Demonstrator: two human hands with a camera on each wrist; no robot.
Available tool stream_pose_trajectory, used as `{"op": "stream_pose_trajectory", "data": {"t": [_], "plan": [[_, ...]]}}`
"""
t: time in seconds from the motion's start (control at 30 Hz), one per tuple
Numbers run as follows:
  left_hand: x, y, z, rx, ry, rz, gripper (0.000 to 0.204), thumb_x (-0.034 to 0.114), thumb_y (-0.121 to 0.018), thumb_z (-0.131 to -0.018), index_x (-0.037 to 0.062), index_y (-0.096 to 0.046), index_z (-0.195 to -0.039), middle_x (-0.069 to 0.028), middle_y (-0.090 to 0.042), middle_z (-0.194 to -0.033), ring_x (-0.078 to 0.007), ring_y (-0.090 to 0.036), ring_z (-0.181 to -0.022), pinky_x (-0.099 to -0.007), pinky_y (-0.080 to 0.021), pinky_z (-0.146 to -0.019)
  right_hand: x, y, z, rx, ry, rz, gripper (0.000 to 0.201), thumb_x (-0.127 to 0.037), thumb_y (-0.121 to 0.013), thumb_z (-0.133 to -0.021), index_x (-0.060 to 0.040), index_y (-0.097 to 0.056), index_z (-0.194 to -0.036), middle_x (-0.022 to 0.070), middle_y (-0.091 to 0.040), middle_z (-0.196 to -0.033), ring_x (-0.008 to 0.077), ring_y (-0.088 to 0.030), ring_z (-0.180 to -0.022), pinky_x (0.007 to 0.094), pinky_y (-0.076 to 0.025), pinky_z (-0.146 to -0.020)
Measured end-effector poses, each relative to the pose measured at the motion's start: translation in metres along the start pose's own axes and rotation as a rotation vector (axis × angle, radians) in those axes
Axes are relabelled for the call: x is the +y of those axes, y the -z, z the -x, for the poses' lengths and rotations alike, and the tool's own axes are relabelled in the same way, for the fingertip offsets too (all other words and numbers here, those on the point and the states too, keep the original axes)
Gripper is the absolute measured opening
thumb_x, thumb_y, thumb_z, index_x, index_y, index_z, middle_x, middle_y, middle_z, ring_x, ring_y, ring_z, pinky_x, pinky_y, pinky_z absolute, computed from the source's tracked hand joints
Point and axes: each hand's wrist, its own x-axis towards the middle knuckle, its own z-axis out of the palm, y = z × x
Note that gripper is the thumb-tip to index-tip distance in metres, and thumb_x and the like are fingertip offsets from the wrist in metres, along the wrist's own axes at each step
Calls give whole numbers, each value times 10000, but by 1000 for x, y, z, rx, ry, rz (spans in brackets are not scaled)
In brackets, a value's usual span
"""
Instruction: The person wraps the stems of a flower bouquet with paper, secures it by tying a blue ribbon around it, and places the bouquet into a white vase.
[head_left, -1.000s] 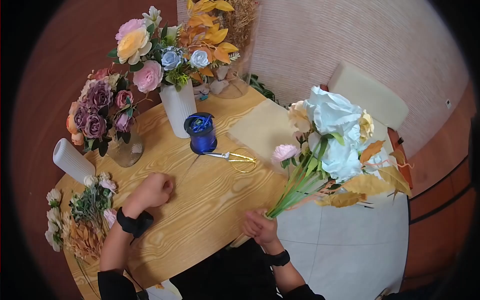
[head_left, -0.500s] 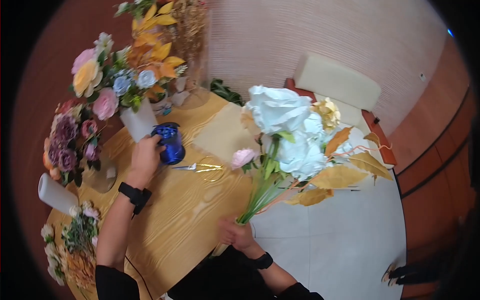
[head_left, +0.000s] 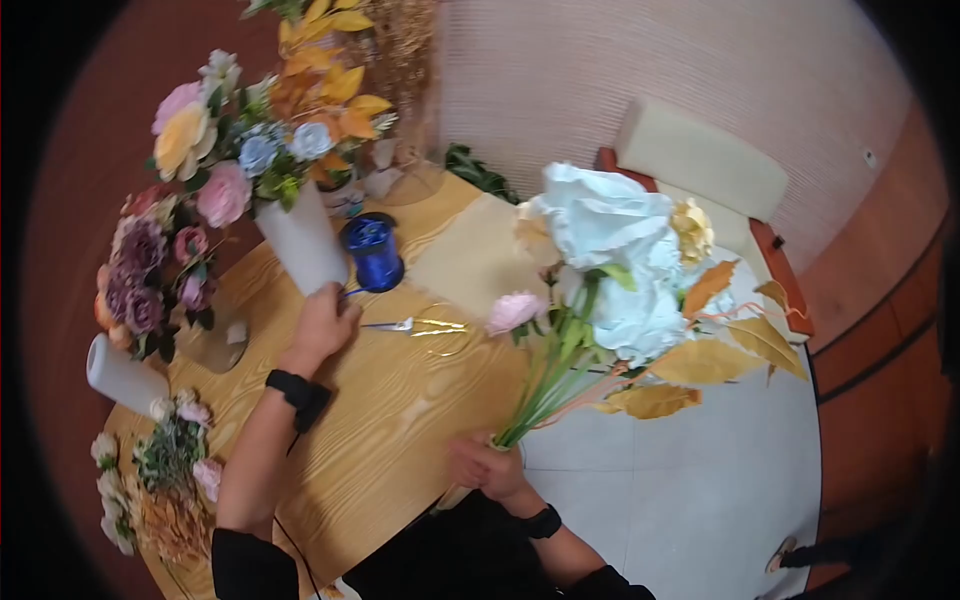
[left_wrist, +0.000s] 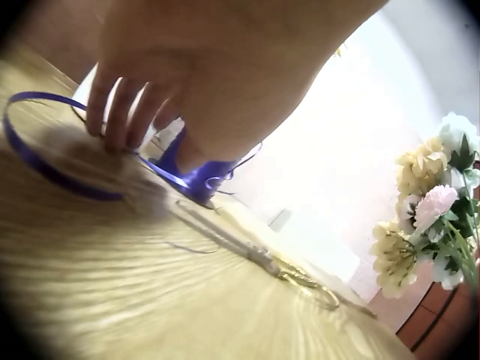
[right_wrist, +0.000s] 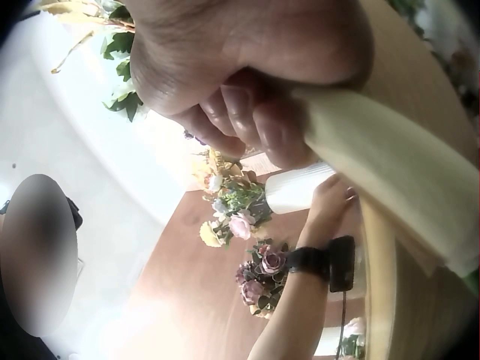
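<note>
My left hand [head_left: 325,325] is just in front of the blue ribbon spool [head_left: 374,258] on the table, and a thin strand runs between them. In the left wrist view the curled fingers of that hand [left_wrist: 195,82] pinch the ribbon [left_wrist: 52,174], which loops out beside them; the spool [left_wrist: 201,176] stands behind. Gold-handled scissors [head_left: 436,327] lie right of the hand. My right hand [head_left: 488,466] grips the stems of a bouquet with big pale blue flowers [head_left: 610,215], held tilted over the table's right edge. The right wrist view shows its fingers [right_wrist: 274,131] around the pale wrapped stems [right_wrist: 390,165].
White vase [head_left: 302,240] with mixed flowers stands behind the left hand, purple roses [head_left: 140,255] in a glass vase to its left. An empty white vase [head_left: 125,372] leans nearby. Loose flowers [head_left: 170,455] lie front left. Beige cloth [head_left: 470,250] lies back right; a person's leg [head_left: 840,552] shows far right.
My left hand first reached to the spool, then drew back toward me with a strand of ribbon. The right hand keeps its grip on the bouquet. The head view has shifted.
</note>
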Motion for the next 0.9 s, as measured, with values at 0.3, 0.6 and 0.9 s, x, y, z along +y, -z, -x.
{"op": "stream_pose_trajectory", "data": {"t": [0.3, 0.6, 0.9], "plan": [[8, 26, 15, 6, 123, 54, 126, 49, -590, -832, -20, -602, -937, -244, -634, -847, -377, -626, -821, -438, -480, -719, -4, -5, 1, 46, 94, 51, 470, -66, -483, -944, -108, -336, -500, -21, -261, -417, 110, -239, -332, 275, -209, -363], [27, 11, 11, 140, -106, 5, 121, 84, -559, -855, 9, -616, -930, -212, -634, -1016, -399, -612, -891, -478, -483, -758, -5, -9, 1, 29, 88, 26, 476, -56, -508, -944, -112, -342, -501, -23, -280, -412, 105, -244, -321, 270, -203, -355], [17, 19, 4, 96, 60, -187, 107, 63, -599, -763, 25, -599, -863, -195, -611, -958, -374, -587, -927, -456, -476, -790, -7, -11, 1, 66, 76, 19, 470, -51, -514, -939, -109, -342, -505, -15, -285, -422, 104, -264, -334, 269, -213, -364]]}}
